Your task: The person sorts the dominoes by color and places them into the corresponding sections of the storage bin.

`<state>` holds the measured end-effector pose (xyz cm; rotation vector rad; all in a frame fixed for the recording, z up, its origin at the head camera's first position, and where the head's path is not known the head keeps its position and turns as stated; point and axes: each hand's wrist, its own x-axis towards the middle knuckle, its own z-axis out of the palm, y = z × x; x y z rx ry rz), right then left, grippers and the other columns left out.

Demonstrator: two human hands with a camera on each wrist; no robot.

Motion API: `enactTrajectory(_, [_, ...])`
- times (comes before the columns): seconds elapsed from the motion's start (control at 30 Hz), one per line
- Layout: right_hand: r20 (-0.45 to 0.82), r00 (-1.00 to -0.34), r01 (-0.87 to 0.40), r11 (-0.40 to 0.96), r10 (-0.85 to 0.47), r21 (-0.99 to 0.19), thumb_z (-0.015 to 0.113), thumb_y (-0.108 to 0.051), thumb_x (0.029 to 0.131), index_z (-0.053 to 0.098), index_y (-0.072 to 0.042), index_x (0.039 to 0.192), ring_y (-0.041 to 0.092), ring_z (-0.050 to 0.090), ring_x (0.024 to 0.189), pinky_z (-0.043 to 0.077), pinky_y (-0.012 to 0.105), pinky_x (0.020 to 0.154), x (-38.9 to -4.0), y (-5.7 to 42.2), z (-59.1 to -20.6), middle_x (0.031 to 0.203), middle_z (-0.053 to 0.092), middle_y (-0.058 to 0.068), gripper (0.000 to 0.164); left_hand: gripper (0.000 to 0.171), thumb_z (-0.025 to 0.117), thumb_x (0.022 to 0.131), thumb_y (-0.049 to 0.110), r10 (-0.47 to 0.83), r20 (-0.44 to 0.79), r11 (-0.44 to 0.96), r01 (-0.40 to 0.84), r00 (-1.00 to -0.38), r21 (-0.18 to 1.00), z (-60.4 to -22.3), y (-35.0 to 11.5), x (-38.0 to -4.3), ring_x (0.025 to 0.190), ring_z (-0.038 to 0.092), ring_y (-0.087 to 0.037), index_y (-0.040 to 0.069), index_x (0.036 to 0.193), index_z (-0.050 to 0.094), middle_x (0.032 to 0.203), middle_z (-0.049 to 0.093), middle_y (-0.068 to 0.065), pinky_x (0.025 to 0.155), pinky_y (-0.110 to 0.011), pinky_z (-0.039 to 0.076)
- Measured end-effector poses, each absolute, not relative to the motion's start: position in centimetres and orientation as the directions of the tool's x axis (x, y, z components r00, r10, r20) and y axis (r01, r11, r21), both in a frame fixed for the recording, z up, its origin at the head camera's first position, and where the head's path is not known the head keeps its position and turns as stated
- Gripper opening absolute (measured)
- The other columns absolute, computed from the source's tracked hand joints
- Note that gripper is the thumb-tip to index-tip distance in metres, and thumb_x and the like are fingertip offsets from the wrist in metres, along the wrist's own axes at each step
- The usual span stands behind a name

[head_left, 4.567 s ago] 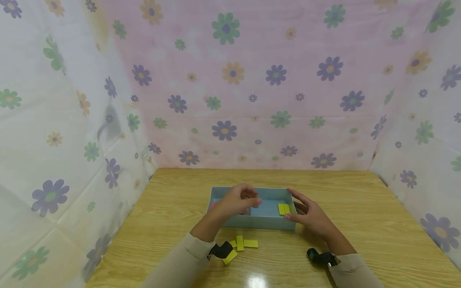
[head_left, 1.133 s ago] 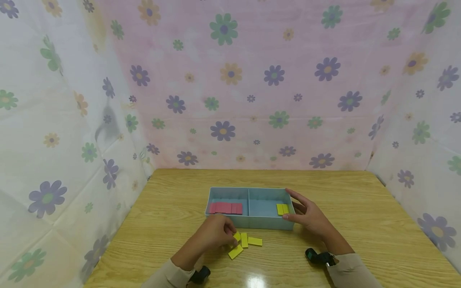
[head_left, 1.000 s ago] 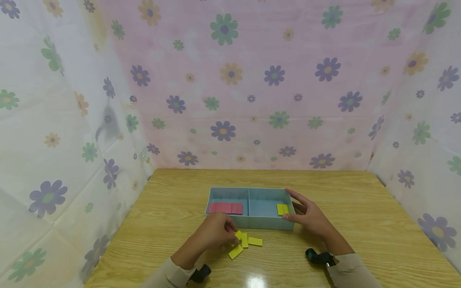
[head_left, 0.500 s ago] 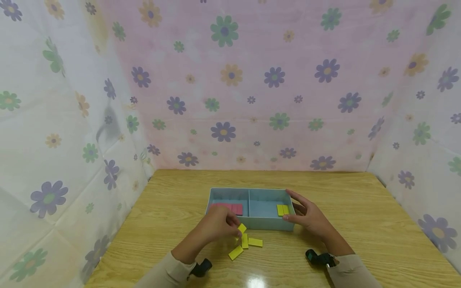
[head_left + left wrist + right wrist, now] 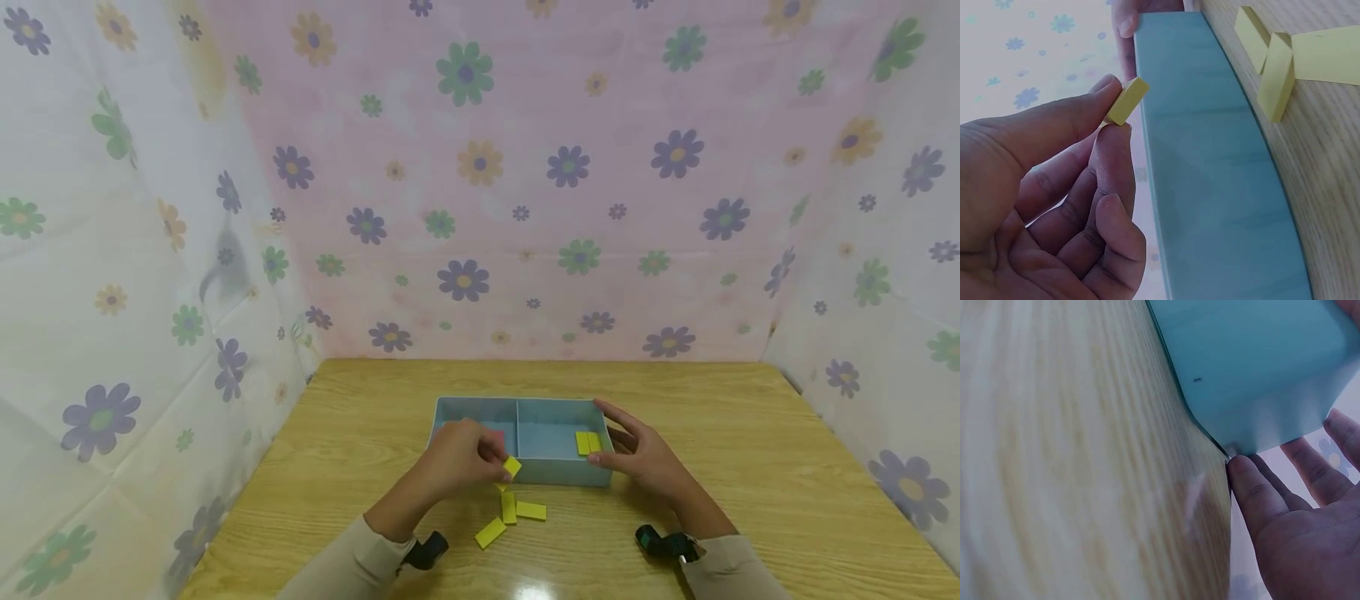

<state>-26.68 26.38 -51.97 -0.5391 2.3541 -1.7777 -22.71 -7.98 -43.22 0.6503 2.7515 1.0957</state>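
My left hand [image 5: 459,454] pinches a small yellow rectangular block [image 5: 1127,101] between thumb and index finger. It is raised in front of the light blue two-compartment box [image 5: 562,472], overlapping the front wall near the divider. At the box's right end, my right hand [image 5: 651,457] holds the box, thumb on the front rim and index finger at the back corner. In the right wrist view its other fingers [image 5: 1260,494] touch the end wall. Pink blocks [image 5: 497,437] lie in the left compartment, mostly hidden behind the left hand. Two yellow blocks [image 5: 582,443] lie side by side in the right compartment.
On the wooden table [image 5: 360,400] before the box lie three loose yellow blocks [image 5: 491,533], two of them touching. Flower-patterned cloth [image 5: 525,167] closes off the back and both sides of the table.
The left hand, earlier over the box, went down to the loose yellow blocks, picked one up and lifted it toward the box. The right hand has stayed at the box's right end.
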Motion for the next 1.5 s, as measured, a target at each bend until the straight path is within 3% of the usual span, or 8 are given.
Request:
enactTrajectory(0.2, [0.091, -0.932, -0.189, 0.258, -0.351, -0.947, 0.08, -0.024, 0.093, 0.03, -0.038, 0.163, 0.051, 0.026, 0.152, 0.037, 0.065, 0.115, -26.6, 26.3, -52.2, 0.174, 0.015, 0.007, 0.087, 0.011, 0.089, 0.083, 0.026, 0.419, 0.039, 0.63, 0.322, -0.907, 0.706, -42.7, -7.5, -23.0, 0.072, 0.066, -0.003, 0.021, 0.089, 0.081, 0.079, 0.072, 0.016, 0.064, -0.026, 0.056])
enactTrajectory(0.43, [0.099, -0.93, -0.206, 0.279, -0.355, -0.938, 0.079, -0.026, 0.094, 0.025, -0.025, 0.166, 0.054, 0.026, 0.151, 0.037, 0.066, 0.114, -26.7, 26.3, -52.1, 0.174, 0.014, 0.012, 0.09, 0.011, 0.087, 0.086, 0.024, 0.425, 0.018, 0.592, 0.293, -0.905, 0.751, -41.8, -6.7, -23.9, 0.074, 0.068, -0.007, 0.019, 0.094, 0.082, 0.082, 0.073, 0.012, 0.067, -0.029, 0.057])
enactTrajectory(0.6, [0.09, -0.932, -0.194, 0.273, -0.352, -0.942, 0.079, -0.026, 0.094, 0.027, -0.027, 0.166, 0.052, 0.026, 0.152, 0.035, 0.066, 0.116, -26.7, 26.2, -52.0, 0.174, 0.015, 0.008, 0.089, 0.009, 0.085, 0.088, 0.027, 0.43, -0.006, 0.59, 0.276, -0.903, 0.759, -41.4, -6.1, -24.8, 0.076, 0.069, -0.009, 0.022, 0.094, 0.08, 0.083, 0.073, 0.012, 0.067, -0.03, 0.057])
enactTrajectory(0.8, [0.098, -0.928, -0.202, 0.265, -0.36, -0.943, 0.078, -0.025, 0.095, 0.026, -0.025, 0.166, 0.054, 0.024, 0.152, 0.039, 0.064, 0.114, -26.9, 26.1, -51.9, 0.174, 0.014, 0.01, 0.088, 0.012, 0.085, 0.088, 0.028, 0.433, -0.024, 0.561, 0.248, -0.901, 0.79, -41.0, -5.4, -25.9, 0.08, 0.073, -0.022, 0.021, 0.095, 0.08, 0.084, 0.074, 0.008, 0.067, -0.04, 0.062])
enactTrajectory(1.0, [0.092, -0.928, -0.191, 0.25, -0.362, -0.949, 0.078, -0.024, 0.095, 0.027, -0.029, 0.165, 0.053, 0.023, 0.152, 0.047, 0.057, 0.111, -26.8, 26.2, -51.8, 0.174, 0.014, 0.008, 0.086, 0.011, 0.085, 0.088, 0.029, 0.431, -0.028, 0.573, 0.25, -0.902, 0.781, -40.7, -4.5, -26.5, 0.082, 0.074, -0.022, 0.021, 0.094, 0.08, 0.084, 0.074, 0.009, 0.064, -0.034, 0.06])
enactTrajectory(1.17, [0.074, -0.935, -0.17, 0.255, -0.347, -0.952, 0.079, -0.024, 0.093, 0.027, -0.029, 0.165, 0.052, 0.025, 0.152, 0.038, 0.063, 0.115, -26.5, 26.2, -51.7, 0.174, 0.015, 0.006, 0.089, 0.011, 0.085, 0.088, 0.027, 0.44, -0.02, 0.565, 0.259, -0.898, 0.783, -40.7, -3.8, -26.8, 0.078, 0.074, -0.019, 0.019, 0.092, 0.08, 0.081, 0.075, 0.008, 0.066, -0.031, 0.058])
enactTrajectory(1.5, [0.071, -0.936, -0.165, 0.251, -0.345, -0.954, 0.078, -0.025, 0.094, 0.03, -0.04, 0.162, 0.051, 0.025, 0.153, 0.041, 0.062, 0.114, -26.6, 26.3, -51.8, 0.173, 0.016, 0.002, 0.085, 0.013, 0.086, 0.087, 0.028, 0.407, -0.069, 0.542, 0.18, -0.911, 0.821, -40.7, -2.5, -28.2, 0.083, 0.078, -0.025, 0.018, 0.086, 0.079, 0.075, 0.076, 0.006, 0.076, -0.043, 0.063])
